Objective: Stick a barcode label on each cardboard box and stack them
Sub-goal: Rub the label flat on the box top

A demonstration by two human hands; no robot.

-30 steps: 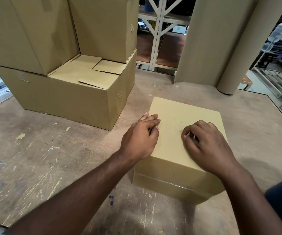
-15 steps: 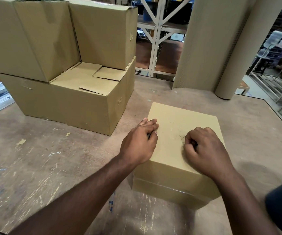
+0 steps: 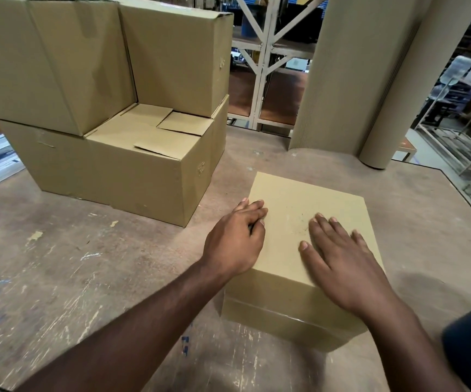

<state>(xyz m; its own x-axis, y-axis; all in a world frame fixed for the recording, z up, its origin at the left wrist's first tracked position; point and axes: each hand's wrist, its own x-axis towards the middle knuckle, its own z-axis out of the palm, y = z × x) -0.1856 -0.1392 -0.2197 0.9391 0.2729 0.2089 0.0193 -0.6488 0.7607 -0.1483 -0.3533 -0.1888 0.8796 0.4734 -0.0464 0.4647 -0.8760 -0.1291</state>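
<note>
A small plain cardboard box [image 3: 299, 199] stands on the worn wooden table [image 3: 87, 264], right of centre and close to me. My left hand [image 3: 235, 241] rests on the box's top left edge, fingers loosely bent over the rim. My right hand [image 3: 338, 256] lies flat on the top face with fingers spread and straight, pressing down. No barcode label shows on the box; anything under my right palm is hidden.
Larger cardboard boxes are stacked at the back left: a wide lower box [image 3: 143, 171] with two boxes [image 3: 53, 66] [image 3: 177, 58] on top. Two tall corrugated cardboard rolls [image 3: 350, 75] stand behind the small box. The table's right edge [image 3: 460, 199] drops to metal racks.
My right hand has uncurled from a bent-finger posture to lie flat on the box top. My left hand has stayed at the left edge. The view has tilted up slightly.
</note>
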